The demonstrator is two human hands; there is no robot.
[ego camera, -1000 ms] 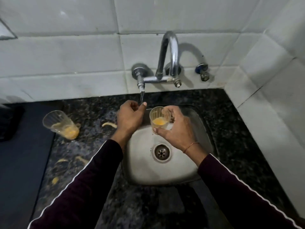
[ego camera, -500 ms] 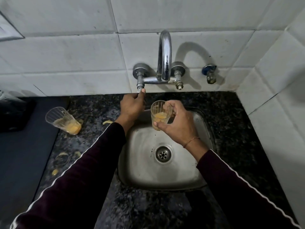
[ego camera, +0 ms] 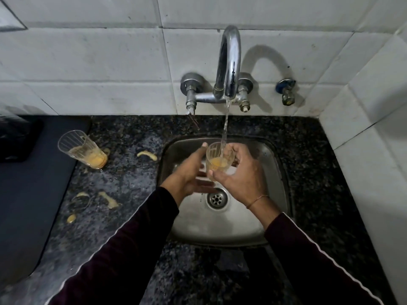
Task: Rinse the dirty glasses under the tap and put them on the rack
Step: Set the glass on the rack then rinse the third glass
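Glasses number two here, both smeared with orange-yellow residue. On the far left a dark mat [ego camera: 26, 183] covers part of the speckled black surface [ego camera: 136, 172], and the first glass [ego camera: 82, 152] stands at the mat's edge, tilted, with residue pooled in its bottom. Yellow scraps [ego camera: 147, 155] lie scattered on the surface between that glass and the steel sink [ego camera: 275, 172], four or five pieces by my count. Over the basin, the left hand [ego camera: 187, 172] comes in with fingers extended, its thumb right beside the second glass [ego camera: 220, 160], though the blur hides whether it touches. The right hand [ego camera: 240, 172] grips that glass, fingers curled round its wall, holding it upright under the chrome tap [ego camera: 230, 62]. One stream of water [ego camera: 225, 124] falls straight into it. Below sits the drain [ego camera: 217, 198]. Right of the tap, a small blue-capped valve [ego camera: 287, 91] juts from the white tiles.
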